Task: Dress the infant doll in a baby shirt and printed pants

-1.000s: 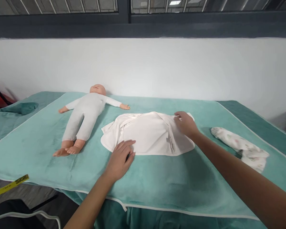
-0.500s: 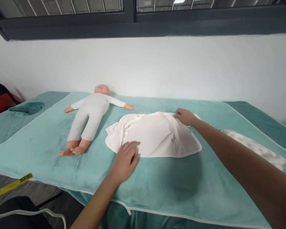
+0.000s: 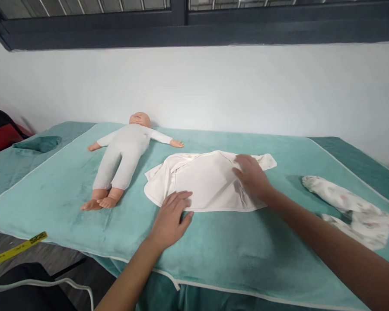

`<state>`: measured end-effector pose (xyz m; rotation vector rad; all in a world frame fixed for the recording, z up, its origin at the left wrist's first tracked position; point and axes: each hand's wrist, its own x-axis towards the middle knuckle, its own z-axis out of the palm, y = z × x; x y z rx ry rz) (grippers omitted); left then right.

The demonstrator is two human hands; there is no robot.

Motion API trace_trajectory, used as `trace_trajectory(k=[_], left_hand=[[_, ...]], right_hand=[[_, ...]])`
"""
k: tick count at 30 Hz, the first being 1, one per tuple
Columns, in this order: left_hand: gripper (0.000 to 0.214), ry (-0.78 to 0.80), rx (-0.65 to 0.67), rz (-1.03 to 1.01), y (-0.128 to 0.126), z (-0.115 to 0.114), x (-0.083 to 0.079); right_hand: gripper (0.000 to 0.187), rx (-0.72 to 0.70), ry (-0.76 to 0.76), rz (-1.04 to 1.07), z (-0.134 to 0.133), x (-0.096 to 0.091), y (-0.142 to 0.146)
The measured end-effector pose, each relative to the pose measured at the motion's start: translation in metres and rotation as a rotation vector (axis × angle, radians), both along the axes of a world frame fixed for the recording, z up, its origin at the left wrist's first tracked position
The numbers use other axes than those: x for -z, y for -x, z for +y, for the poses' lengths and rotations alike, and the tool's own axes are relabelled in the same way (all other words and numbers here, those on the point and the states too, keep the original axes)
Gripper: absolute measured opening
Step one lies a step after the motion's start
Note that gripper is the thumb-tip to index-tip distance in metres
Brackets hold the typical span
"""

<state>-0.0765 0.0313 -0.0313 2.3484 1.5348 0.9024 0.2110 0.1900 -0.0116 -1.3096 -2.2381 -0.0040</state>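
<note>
Two hands rest on a white baby garment [image 3: 204,181] spread flat in the middle of a teal blanket [image 3: 68,194], which covers the tabletop completely, so the surface beneath cannot be seen. The left hand [image 3: 170,218] lies palm down with its fingers loosely spread. Its fingertips sit on the garment's near edge and the heel of the hand is on the blanket. The right hand [image 3: 251,177] is also palm down and flat on the right part of the garment, fingers stretched out. It is slightly blurred, and whether any fabric is caught under the palm cannot be told. Both forearms run out of the picture at the bottom.

A doll [image 3: 123,155] in a pale one-piece suit lies on its back just left of the garment, arms out, head toward the wall, bare feet toward the viewer. One of its hands comes near the garment's far edge without touching it. To the right, well apart from the garment, lies a crumpled printed cloth [image 3: 350,207]; its pattern is too faint to read.

At the far left a dark green cloth [image 3: 39,142] lies bunched up, and behind it a red and black object is cut off by the frame. Part of a yellow measuring tape [image 3: 16,249] shows below the blanket's near left edge, its markings illegible.
</note>
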Motion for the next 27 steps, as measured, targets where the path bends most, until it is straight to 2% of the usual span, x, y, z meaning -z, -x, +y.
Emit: trace_trajectory(k=[1,4,8,13,18,23,25,27], left_hand=[[0.013,-0.011,0.012,0.013,0.0,0.0,0.0],[0.022,-0.047,0.026,0.043,0.0,-0.001,0.002],[0.018,-0.098,-0.007,0.051,-0.002,-0.002,0.003],[0.016,-0.125,-0.026,0.05,-0.002,-0.004,0.005],[0.016,-0.163,-0.018,0.066,-0.003,-0.007,0.004],[0.015,-0.162,0.027,0.065,-0.005,-0.011,0.003],[0.015,-0.172,-0.016,0.027,0.002,-0.007,0.002],[0.016,-0.207,-0.158,-0.027,0.017,0.004,0.0]], right_hand=[[0.034,-0.08,0.002,-0.025,-0.018,0.002,-0.003],[0.04,-0.175,0.026,-0.123,-0.07,0.006,-0.018],[0.037,-0.256,0.014,-0.233,-0.107,0.003,-0.04],[0.034,-0.348,-0.026,-0.404,-0.113,-0.008,-0.037],[0.016,-0.317,-0.086,-0.476,-0.107,-0.009,-0.023],[0.02,-0.296,-0.133,-0.46,-0.108,-0.013,-0.024],[0.022,-0.261,-0.147,-0.425,-0.11,-0.017,-0.022],[0.023,-0.215,-0.142,-0.345,-0.11,-0.02,-0.011]])
